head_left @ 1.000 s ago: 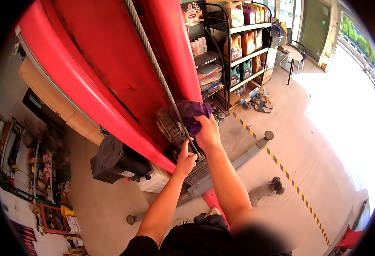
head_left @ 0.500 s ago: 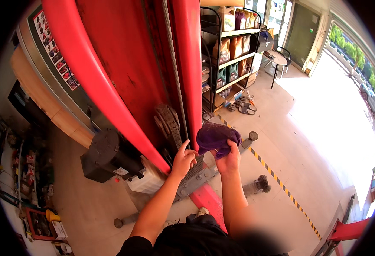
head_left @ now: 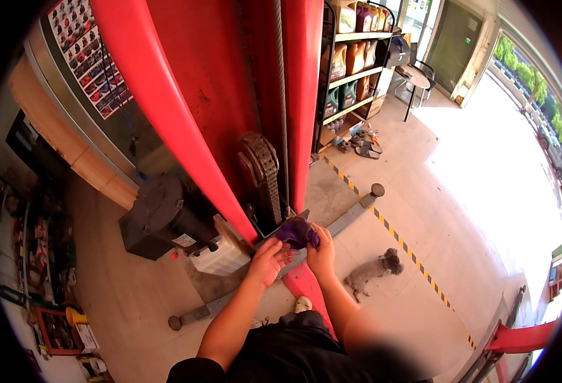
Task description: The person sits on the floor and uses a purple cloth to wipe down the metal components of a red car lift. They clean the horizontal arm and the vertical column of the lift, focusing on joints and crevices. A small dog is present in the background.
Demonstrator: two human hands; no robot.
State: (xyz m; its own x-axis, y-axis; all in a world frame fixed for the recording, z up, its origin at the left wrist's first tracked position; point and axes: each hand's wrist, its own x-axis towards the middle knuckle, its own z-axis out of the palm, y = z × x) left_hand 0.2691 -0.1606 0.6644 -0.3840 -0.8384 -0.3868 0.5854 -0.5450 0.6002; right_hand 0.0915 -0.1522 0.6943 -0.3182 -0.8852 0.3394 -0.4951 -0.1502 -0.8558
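Observation:
A crumpled purple cloth [head_left: 297, 232] with a darkened, dirty-looking top hangs between my two hands, in front of the foot of the red lift post [head_left: 198, 83]. My right hand [head_left: 321, 253] grips its right side, thumb and fingers closed on the fabric. At its lower left edge is my left hand [head_left: 268, 263], palm turned up, its thumb side against the cloth and the other fingers loosely curled below. Just beyond the cloth, a heavy chain on a pulley [head_left: 262, 163] and a steel cable [head_left: 283, 102] run down inside the post.
Left of the post stand a black motor unit [head_left: 156, 217] and a whitish tank [head_left: 223, 252]. Grey lift arms [head_left: 351, 214] lie low across the floor. A small grey dog [head_left: 373, 271] is at the right, near striped floor tape [head_left: 409, 252]. A shelf of jugs [head_left: 357, 80] stands behind.
Both hands and the cloth have come lower and nearer to me. My left hand has turned from a pointing finger to palm up at the cloth. The dog now shows more fully.

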